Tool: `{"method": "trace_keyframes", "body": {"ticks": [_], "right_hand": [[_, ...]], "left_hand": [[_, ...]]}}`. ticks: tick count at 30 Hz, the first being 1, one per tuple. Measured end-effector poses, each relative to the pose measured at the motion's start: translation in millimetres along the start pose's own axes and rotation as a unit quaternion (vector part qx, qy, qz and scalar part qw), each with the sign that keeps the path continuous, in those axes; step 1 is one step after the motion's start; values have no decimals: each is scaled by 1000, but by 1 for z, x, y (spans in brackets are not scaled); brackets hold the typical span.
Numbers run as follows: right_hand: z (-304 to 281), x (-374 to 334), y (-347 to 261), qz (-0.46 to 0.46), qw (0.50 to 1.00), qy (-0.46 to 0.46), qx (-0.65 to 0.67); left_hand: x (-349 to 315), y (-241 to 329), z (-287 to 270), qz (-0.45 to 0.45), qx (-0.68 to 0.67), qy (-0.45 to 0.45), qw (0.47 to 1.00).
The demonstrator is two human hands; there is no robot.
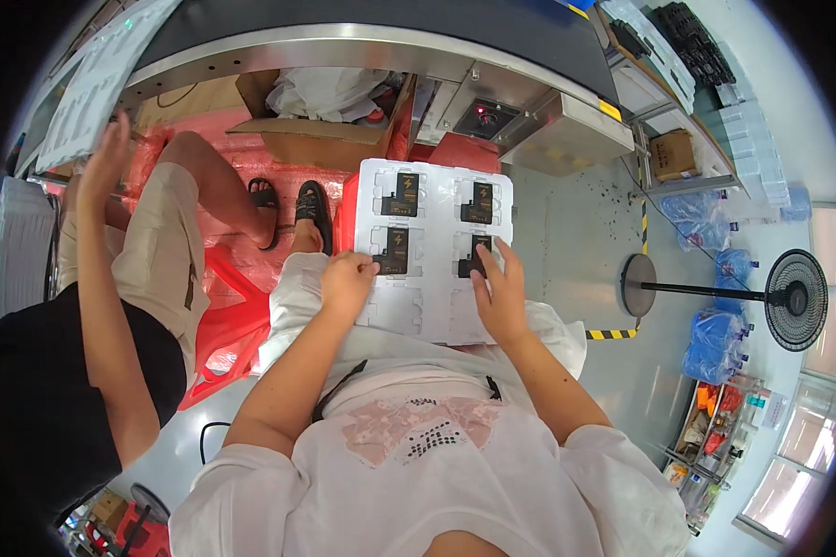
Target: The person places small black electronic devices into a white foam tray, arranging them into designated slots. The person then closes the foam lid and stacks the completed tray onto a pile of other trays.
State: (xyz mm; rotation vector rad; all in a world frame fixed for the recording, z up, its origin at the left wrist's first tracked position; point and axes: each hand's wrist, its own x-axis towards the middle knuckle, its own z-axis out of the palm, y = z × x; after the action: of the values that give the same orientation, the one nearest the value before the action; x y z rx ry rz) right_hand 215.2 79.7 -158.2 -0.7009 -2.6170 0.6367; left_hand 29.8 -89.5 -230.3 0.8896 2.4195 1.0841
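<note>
A white moulded plastic tray (395, 316) rests across my lap. Several flat black batteries, notched and marked with a lightning bolt, sit in its upper and middle pockets. Over the tray's left edge, my left hand (347, 284) is closed, thumb and forefinger pinched beside the lower-left battery (396, 251); what is between the fingertips is hidden. My right hand (502, 295) has its fingers apart, with fingertips on or just over the lower-right battery (482, 245), partly covering it. The upper-left battery (406, 193) and upper-right battery (481, 201) lie untouched. Pockets nearest me hold no battery.
A conveyor with a metal rim (344, 37) runs ahead, a control box (567, 135) below it. An open carton (316, 144) stands underneath. Someone sits close on my left, one hand (111, 153) raised by stacked trays. A fan (794, 299) and wrapped blue water bottles (715, 339) are at right.
</note>
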Motion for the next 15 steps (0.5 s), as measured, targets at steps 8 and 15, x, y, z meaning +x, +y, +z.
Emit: {"method": "trace_keyframes", "body": {"ticks": [8,15], "right_hand": [[-77,109,-60,-129,981,146,20],[-143,280,-33,-132,944,302,-14]], "left_hand": [[12,18,-5,-67,99,-35,992],[21,9,-12,-104,121,-164,973]]}}
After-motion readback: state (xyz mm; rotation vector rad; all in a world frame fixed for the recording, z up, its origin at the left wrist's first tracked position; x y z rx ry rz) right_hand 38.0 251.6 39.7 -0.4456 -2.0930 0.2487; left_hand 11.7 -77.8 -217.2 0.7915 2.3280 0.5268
